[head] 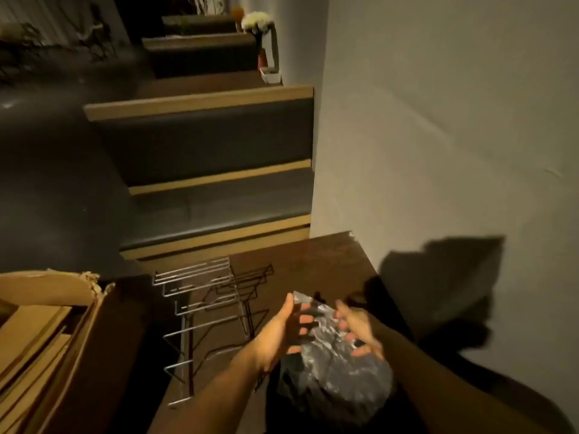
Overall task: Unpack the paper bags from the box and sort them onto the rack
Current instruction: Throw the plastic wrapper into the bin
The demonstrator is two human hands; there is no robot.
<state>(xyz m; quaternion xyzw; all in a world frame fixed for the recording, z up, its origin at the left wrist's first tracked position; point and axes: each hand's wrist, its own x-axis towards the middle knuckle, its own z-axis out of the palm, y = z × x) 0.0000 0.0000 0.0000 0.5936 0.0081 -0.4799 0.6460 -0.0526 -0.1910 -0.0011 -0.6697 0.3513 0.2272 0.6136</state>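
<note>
A crinkled clear plastic bag (341, 377) with dark contents hangs over the brown table (313, 261) at the lower middle. My left hand (282, 330) holds the bag's top from the left, thumb up and fingers curled onto the plastic. My right hand (357, 330) grips the top from the right, fingers bent around it. What fills the bag is too dark to tell.
A metal wire rack (200, 296) lies on the table left of the bag. An open cardboard box (47, 324) with flat boards stands at the lower left. A dark bench seat (213, 170) with wooden trim runs ahead. The white wall (438, 120) is at the right.
</note>
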